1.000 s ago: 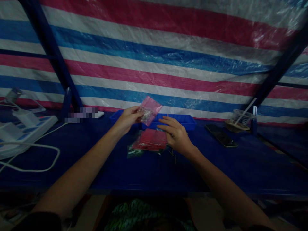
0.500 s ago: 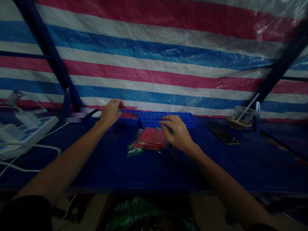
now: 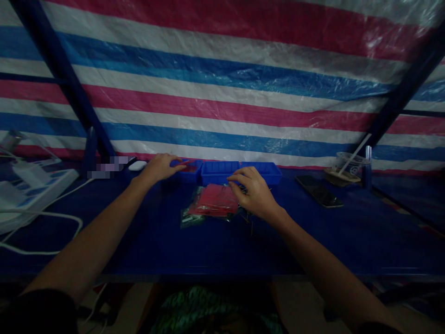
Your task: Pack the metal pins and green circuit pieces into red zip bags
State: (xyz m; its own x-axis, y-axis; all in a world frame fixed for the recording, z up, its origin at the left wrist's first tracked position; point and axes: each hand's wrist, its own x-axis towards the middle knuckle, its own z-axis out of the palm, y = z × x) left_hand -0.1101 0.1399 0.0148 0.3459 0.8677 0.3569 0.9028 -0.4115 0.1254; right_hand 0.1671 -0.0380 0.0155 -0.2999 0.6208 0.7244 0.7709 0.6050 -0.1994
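Reaching with the left hand [image 3: 160,168] to the blue bin [image 3: 191,178] at eleven o'clock; cannot tell whether grasping the pinkish packet [image 3: 185,163] there. Curling the right hand [image 3: 255,192] loosely, released, beside the red packets [image 3: 216,200] at twelve o'clock.

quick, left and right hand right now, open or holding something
Left hand: fingers at the leftmost blue tray; grip cannot be told.
Right hand: open, fingers loosely curved by the pink packets, nothing visibly held.
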